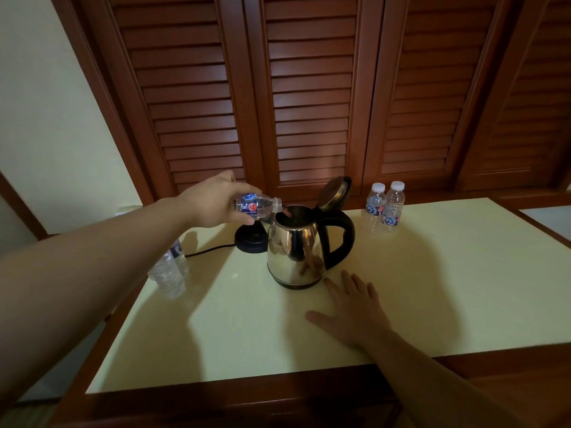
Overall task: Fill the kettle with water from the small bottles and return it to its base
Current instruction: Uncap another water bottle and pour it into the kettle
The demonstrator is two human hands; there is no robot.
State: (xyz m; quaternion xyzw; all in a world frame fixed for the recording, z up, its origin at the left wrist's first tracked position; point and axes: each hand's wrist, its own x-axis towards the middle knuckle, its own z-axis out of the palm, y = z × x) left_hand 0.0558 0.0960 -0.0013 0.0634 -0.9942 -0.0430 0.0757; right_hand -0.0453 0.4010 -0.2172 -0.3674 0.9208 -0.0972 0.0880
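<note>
A steel kettle (295,253) with a black handle stands on the pale tabletop (432,288), its lid (334,193) flipped up. My left hand (213,203) grips a small uncapped water bottle (258,206), tipped sideways with its neck at the kettle's open mouth. The black base (250,240) with its cord sits just left of and behind the kettle, partly under the bottle. My right hand (355,307) lies flat on the table, fingers spread, in front of the kettle and holding nothing.
Two capped small bottles (384,206) stand at the back right of the kettle. Another clear bottle (170,270) stands at the table's left edge, partly behind my left forearm. Louvred wooden doors (309,103) rise behind the table.
</note>
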